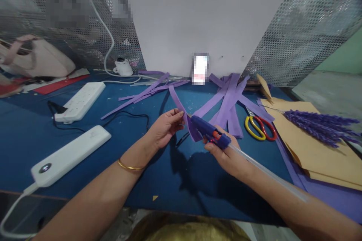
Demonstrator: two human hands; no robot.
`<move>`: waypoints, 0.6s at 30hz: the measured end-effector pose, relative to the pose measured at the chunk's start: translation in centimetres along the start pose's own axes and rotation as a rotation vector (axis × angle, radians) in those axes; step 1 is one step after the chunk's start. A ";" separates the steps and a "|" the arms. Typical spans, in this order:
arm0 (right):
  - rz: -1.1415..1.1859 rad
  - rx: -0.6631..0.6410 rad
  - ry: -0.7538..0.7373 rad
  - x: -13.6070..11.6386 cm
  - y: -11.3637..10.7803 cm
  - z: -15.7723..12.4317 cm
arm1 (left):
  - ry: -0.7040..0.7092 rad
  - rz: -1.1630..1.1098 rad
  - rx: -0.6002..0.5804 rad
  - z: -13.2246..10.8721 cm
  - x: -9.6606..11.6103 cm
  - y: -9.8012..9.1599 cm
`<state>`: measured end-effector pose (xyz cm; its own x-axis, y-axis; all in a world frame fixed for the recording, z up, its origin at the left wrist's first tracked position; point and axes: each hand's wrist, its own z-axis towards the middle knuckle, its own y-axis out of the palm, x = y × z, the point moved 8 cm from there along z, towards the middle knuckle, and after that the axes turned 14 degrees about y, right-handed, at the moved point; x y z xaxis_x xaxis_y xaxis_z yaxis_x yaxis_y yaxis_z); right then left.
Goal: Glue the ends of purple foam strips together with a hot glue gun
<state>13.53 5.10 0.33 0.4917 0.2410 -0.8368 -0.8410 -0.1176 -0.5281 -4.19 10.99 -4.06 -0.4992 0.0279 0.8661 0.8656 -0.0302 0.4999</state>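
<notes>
Between thumb and fingers, my left hand pinches a purple strip above the middle of the table. The strip's lower end curls down beside the nozzle. My right hand is wrapped round a blue glue gun with an orange part and a small red light. A long clear glue stick sticks out of its back, over my forearm. The gun's tip points left and meets or nearly meets the strip; I cannot tell which. Behind the gun lies a pile of wide purple strips.
Thin purple strips lie at the back left. Scissors, brown paper and purple flower sprigs are on the right. On the left are a power strip, a white device and cables. A lit phone leans against a white board.
</notes>
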 end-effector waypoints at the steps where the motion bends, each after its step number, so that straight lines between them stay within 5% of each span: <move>1: -0.009 0.002 0.004 0.1 0.0 0.0 | 0.003 -0.001 0.001 0.0 0.0 0.0; 18: -0.110 0.046 0.006 -0.1 -0.2 0.0 | 0.034 0.014 -0.027 0.2 0.2 -0.1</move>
<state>13.61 5.11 0.49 0.5832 0.2438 -0.7749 -0.7911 -0.0460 -0.6099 -4.34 11.20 -3.98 -0.4888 -0.0064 0.8723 0.8711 -0.0575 0.4877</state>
